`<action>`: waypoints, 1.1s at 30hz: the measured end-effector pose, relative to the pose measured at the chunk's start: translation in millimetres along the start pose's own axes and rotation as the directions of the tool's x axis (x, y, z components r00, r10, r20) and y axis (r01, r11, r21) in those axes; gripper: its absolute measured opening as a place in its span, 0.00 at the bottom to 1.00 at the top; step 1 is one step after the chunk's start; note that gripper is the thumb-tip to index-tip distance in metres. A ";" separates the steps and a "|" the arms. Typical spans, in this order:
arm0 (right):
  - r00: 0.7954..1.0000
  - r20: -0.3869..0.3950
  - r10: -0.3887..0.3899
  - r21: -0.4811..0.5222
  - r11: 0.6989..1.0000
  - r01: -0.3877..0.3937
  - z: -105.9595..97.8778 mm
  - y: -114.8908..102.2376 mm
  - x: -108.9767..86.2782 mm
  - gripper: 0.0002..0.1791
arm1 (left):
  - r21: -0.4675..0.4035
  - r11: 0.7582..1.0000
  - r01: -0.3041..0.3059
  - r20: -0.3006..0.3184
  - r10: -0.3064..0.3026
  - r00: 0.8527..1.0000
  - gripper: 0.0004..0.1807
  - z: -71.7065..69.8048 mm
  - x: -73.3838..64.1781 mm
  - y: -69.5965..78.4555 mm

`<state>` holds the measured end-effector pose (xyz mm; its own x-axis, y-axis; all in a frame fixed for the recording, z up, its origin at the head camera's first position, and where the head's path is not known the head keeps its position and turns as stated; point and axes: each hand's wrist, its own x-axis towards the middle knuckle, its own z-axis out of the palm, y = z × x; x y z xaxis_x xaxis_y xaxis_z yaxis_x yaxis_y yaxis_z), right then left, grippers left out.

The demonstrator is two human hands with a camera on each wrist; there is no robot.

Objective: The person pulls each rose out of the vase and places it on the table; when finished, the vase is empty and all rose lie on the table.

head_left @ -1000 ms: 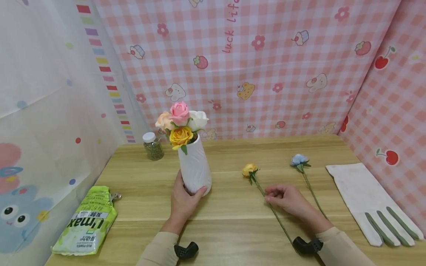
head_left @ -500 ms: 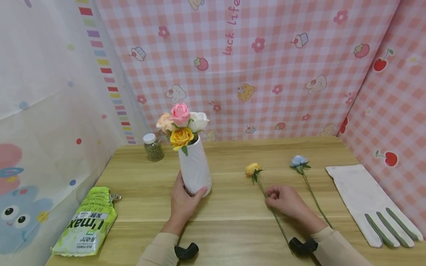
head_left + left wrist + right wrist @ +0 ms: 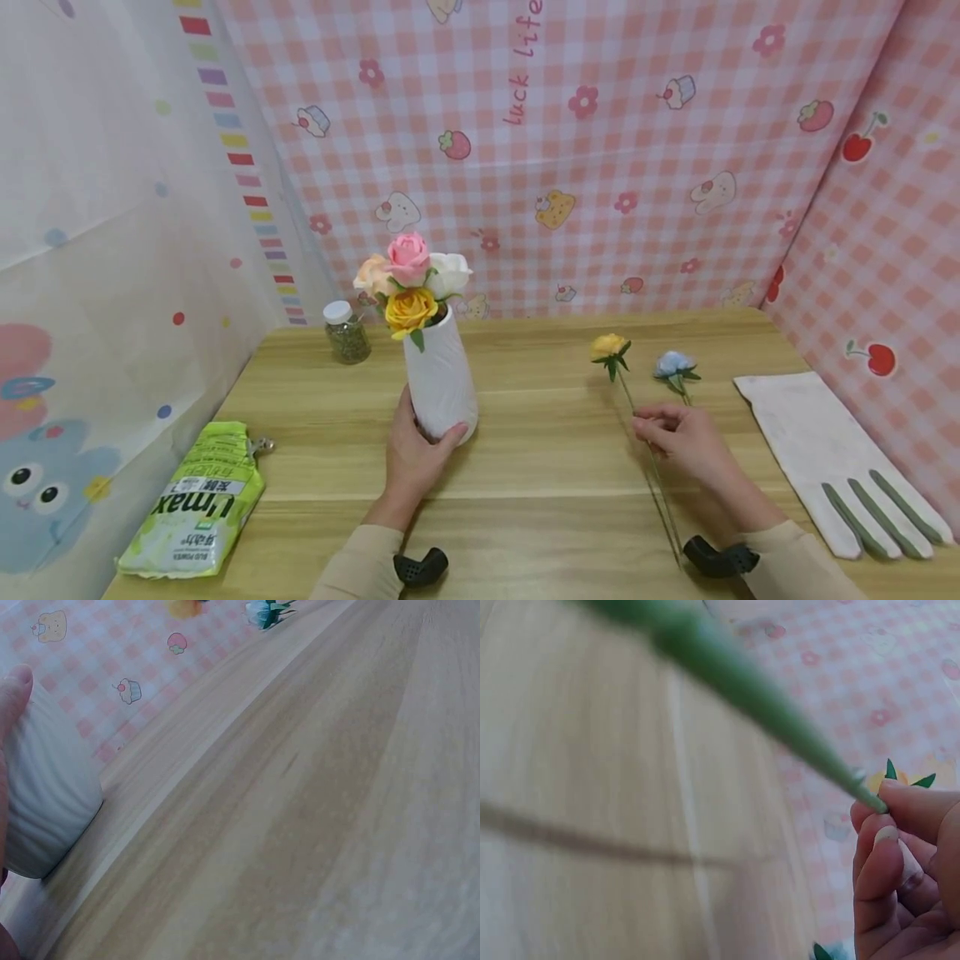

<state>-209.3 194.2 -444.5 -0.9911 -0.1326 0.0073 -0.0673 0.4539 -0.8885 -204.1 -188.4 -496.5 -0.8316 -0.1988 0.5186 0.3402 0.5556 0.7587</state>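
In the head view, the left hand [image 3: 420, 454] grasps the lower part of a white vase [image 3: 441, 383], thumb and fingers around it, on the worktop [image 3: 525, 517]. At the vase's mouth are a pink rose [image 3: 408, 260], a peach rose [image 3: 372, 276], a white rose [image 3: 450, 275] and a yellow rose [image 3: 411, 312]. Well to the right, the right hand [image 3: 686, 442] pinches the stem of a long-stemmed yellow flower [image 3: 610, 346], bloom pointing away from the person. A blue flower [image 3: 673, 364] lies just beyond that hand, which hides most of its stem. A white glove [image 3: 810, 450] lies at the right, a lidded jar [image 3: 347, 337] stands behind and left of the vase, and a green bag [image 3: 198, 500] lies at the left. In the left wrist view, part of the thumb shows against the vase's rippled side, with its base at the worktop. In the right wrist view, the green stem runs blurred into the pinching fingertips, its shadow apart from it, with green leaves and yellow petals beyond.
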 end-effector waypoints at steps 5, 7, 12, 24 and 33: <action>0.999 -0.051 0.014 -0.078 0.997 -0.018 -12.9 7.8 -0.8 0.20 | 0.002 1.000 0.002 -0.002 -0.002 1.000 0.52 -1.5 0.4 -1.4; 0.998 -0.069 0.012 -0.114 0.993 -0.020 -14.1 12.7 -0.7 0.18 | 0.007 1.000 0.001 -0.005 -0.001 1.000 0.52 -1.4 0.0 -2.3; 0.995 -0.102 -0.016 -0.205 0.979 -0.006 -12.0 22.8 -0.4 0.13 | 0.006 1.000 -0.009 -0.010 0.009 1.000 0.52 -0.2 -1.6 -4.0; 0.996 -0.092 -0.001 -0.279 0.960 -0.024 -9.9 23.1 -1.3 0.11 | 0.012 1.000 -0.018 -0.018 0.019 1.000 0.52 1.5 0.5 -2.1; 0.997 -0.077 0.023 -0.295 0.954 -0.045 -18.1 8.9 -6.7 0.14 | 0.003 1.000 -0.003 -0.010 0.003 1.000 0.52 1.4 0.7 -1.0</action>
<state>-205.4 215.0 -444.1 -0.9983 -0.0541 0.0216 -0.0533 0.6994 -0.7127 -205.6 -188.0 -497.4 -0.8262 -0.2047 0.5249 0.3417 0.5587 0.7557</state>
